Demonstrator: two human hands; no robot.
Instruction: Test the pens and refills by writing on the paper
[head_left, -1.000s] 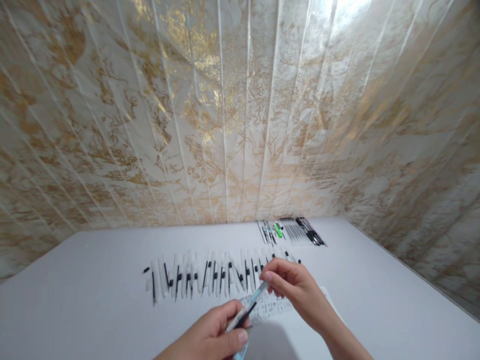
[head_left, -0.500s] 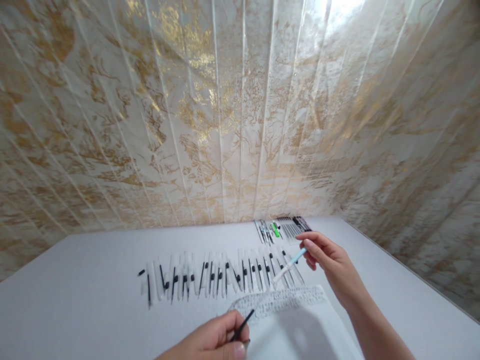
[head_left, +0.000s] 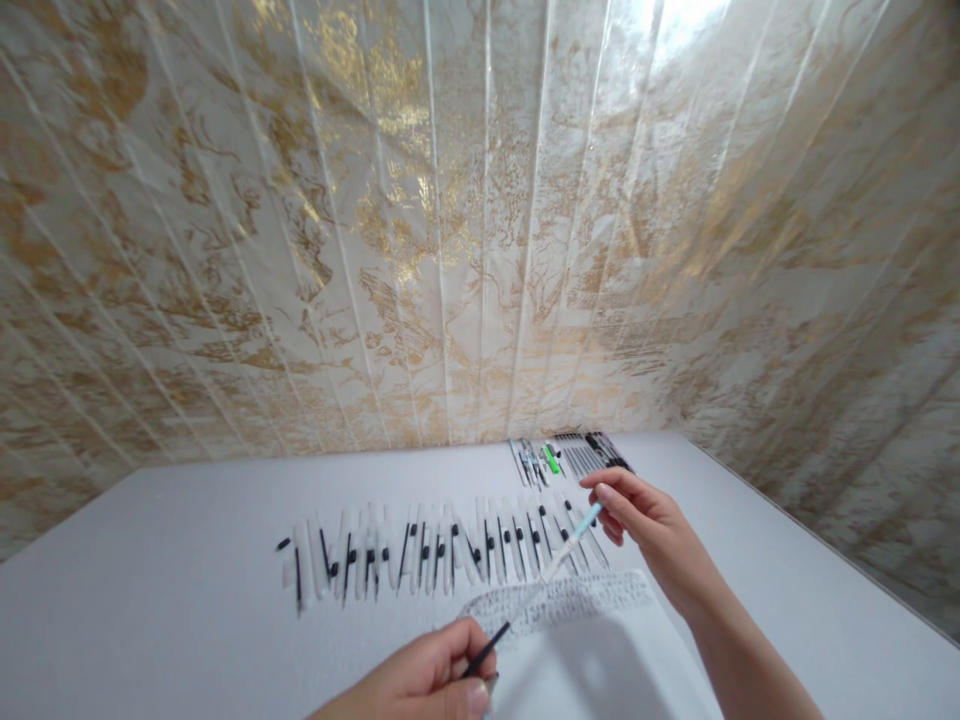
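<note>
A slim pen tube, pale blue at its upper end and whitish and translucent below [head_left: 573,541], is held up slantwise over the near part of the table, its long axis running from upper right down to lower left. Its lower end points toward a thin black rod [head_left: 487,649], which slants along nearly the same line with its tip up and to the right; a faint clear stretch lies between them, and whether it joins the two cannot be told. Below them a white paper sheet [head_left: 626,665], covered in dark writing along its far edge, lies on the smooth white table [head_left: 150,600]. Farther back, a long row of clear pen tubes with black rods and black caps [head_left: 441,550] spreads across the surface, and near the back edge a bright green piece [head_left: 551,460] lies among more pens. A glossy white-and-gold patterned wall covering with pleats [head_left: 375,300] rises behind. The right hand [head_left: 649,525] pinches the blue end of the tube between thumb and fingers; the left hand [head_left: 431,670] closes thumb and curled fingers around the black rod, its tip sticking out.
</note>
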